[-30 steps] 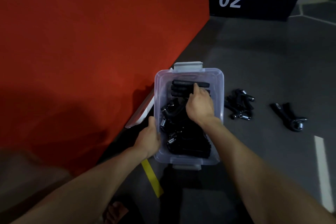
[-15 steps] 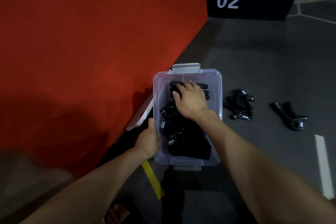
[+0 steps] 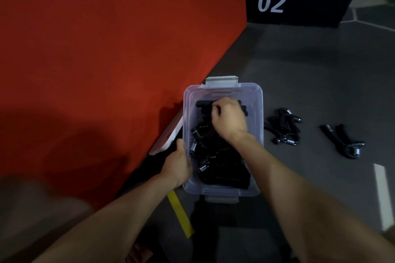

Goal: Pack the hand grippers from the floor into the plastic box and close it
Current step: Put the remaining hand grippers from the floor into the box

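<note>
The plastic box (image 3: pixel 255 100) sits open at frame centre, hand grippers (image 3: pixel 222 168) piled inside. My right hand (image 3: pixel 228 119) reaches in at its far end, fingers curled around a gripper handle (image 3: pixel 203 104) lying crosswise, left to right. My left hand (image 3: pixel 177 164) clasps the box's left wall. Right of the box, two more grippers (image 3: pixel 283 126) and another (image 3: pixel 342 141) lie on the floor (image 3: pixel 310 74).

Both forearms are bare with no sleeves, and neither the left hand (image 3: pixel 178 164) nor the right hand (image 3: pixel 228 118) wears gloves.
</note>
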